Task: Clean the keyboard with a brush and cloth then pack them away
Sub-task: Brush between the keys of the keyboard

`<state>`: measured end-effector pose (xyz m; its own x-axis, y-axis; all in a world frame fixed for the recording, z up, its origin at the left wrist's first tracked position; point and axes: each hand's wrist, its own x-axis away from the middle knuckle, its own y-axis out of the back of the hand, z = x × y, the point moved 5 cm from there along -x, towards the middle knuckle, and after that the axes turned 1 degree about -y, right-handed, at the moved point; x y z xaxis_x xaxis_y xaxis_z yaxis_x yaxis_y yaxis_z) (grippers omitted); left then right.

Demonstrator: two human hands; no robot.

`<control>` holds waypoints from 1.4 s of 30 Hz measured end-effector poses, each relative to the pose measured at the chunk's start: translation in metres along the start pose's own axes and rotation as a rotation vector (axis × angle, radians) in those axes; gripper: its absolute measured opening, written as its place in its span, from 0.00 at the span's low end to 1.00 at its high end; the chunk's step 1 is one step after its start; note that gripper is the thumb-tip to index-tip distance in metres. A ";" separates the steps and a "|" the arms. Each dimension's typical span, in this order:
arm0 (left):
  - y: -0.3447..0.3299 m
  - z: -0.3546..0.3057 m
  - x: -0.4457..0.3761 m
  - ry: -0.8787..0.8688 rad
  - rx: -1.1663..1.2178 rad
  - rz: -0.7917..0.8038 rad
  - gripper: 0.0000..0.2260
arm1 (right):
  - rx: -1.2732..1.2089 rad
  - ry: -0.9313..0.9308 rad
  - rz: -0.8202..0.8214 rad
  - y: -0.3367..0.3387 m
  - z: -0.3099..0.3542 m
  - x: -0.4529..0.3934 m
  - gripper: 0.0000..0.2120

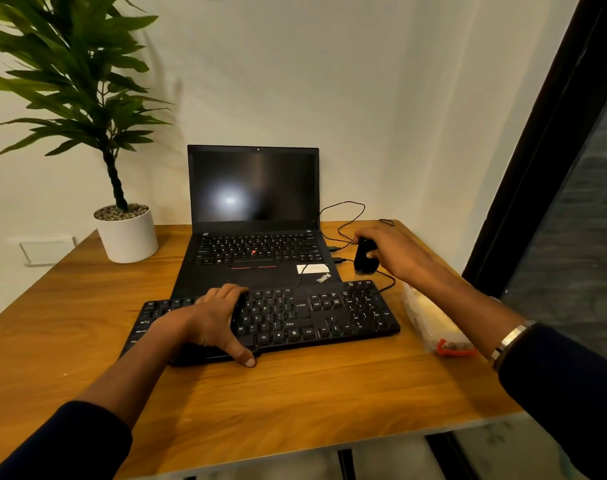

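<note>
Altogether one keyboard (278, 315), one brush (364, 259), two hands

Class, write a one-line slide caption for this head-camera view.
Left hand steadies the keyboard while the right hand holds a black brush beside the open laptop.

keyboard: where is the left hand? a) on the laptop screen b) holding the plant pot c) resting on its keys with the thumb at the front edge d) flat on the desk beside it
c: the left hand lies over the keyboard, thumb at its front edge.
</note>
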<state>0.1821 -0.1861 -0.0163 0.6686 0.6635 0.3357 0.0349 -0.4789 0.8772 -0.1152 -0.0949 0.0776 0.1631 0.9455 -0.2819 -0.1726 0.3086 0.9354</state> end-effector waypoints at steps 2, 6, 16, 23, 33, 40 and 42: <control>0.000 0.000 0.000 -0.003 -0.002 -0.001 0.73 | -0.023 0.010 -0.006 0.002 -0.005 0.003 0.17; 0.001 -0.001 -0.001 0.000 -0.013 -0.010 0.73 | -0.055 0.014 0.079 0.003 -0.014 0.013 0.16; 0.000 -0.002 -0.001 0.009 -0.017 -0.022 0.72 | -0.193 0.004 0.461 0.029 -0.013 0.046 0.15; -0.001 -0.002 -0.001 -0.002 -0.019 -0.027 0.72 | -0.175 -0.025 0.280 0.004 -0.014 0.014 0.16; 0.001 -0.002 0.000 0.000 -0.008 -0.017 0.72 | -0.088 -0.012 -0.013 0.004 -0.009 0.009 0.17; 0.001 -0.002 0.000 0.004 -0.017 -0.017 0.72 | -0.188 -0.046 0.278 0.022 -0.014 0.049 0.13; 0.001 -0.003 0.000 0.006 -0.021 -0.019 0.72 | -0.187 -0.056 0.379 0.030 -0.013 0.059 0.15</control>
<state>0.1799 -0.1849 -0.0143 0.6632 0.6761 0.3210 0.0317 -0.4539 0.8905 -0.1236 -0.0287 0.0866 0.1058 0.9902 0.0913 -0.4028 -0.0412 0.9144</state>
